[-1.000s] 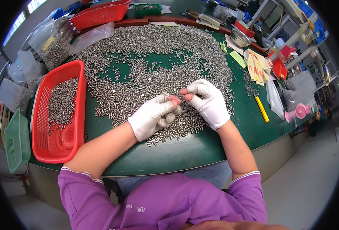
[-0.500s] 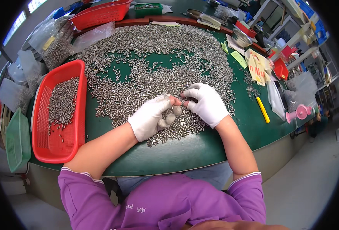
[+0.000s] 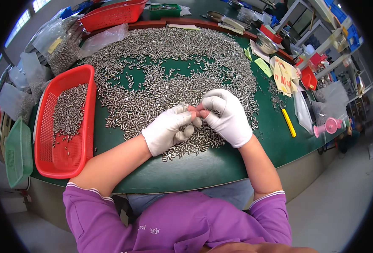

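Small metal pins lie spread in a wide layer over the green tabletop. Above the near part of this layer, my two hands meet at the fingertips. White gloves cover both, with some fingertips bare. My left hand is closed, thumb and forefinger pinched, the other fingers curled. My right hand pinches from the other side, its thumb and forefinger touching the left fingertips. Whatever sits between the fingers is too small and hidden to make out. A red plastic basket with more pins stands left of my left forearm.
A green basket sits beyond the red one. Bags of metal parts line the left side. On the right lie a yellow-handled tool, a pink handheld fan and a printed cloth bag. A brown wooden rail borders the back.
My right hand has shifted slightly left, and its fingertips now touch those of the left hand. The left hand has barely moved.
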Tool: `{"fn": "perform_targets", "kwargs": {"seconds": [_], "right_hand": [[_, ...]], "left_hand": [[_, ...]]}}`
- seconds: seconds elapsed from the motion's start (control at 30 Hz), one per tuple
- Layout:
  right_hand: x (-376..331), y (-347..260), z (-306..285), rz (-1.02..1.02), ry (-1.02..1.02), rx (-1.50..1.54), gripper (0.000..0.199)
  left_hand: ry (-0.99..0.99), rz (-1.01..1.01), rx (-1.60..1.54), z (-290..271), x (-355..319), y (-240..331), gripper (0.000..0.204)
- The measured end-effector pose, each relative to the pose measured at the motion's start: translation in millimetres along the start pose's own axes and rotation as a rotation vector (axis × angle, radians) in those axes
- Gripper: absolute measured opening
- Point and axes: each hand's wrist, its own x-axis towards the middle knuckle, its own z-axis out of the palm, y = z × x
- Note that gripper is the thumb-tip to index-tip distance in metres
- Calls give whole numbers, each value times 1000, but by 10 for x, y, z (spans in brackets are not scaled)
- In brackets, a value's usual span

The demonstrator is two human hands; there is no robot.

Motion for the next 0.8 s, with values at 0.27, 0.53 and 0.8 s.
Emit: {"fn": "perform_targets", "kwargs": {"seconds": [0.27,0.53,0.8], "right_hand": [[-40,49,16,143,-93,168,26],[-78,198,93,229,-280,-199,15],[-43,154,33,276,-80,-156,9]], "left_hand": [[58,4,66,23,-3,-23,14],[123,-40,23,9,-17,14,24],[85,-14,27,-7,-20,8,22]]}}
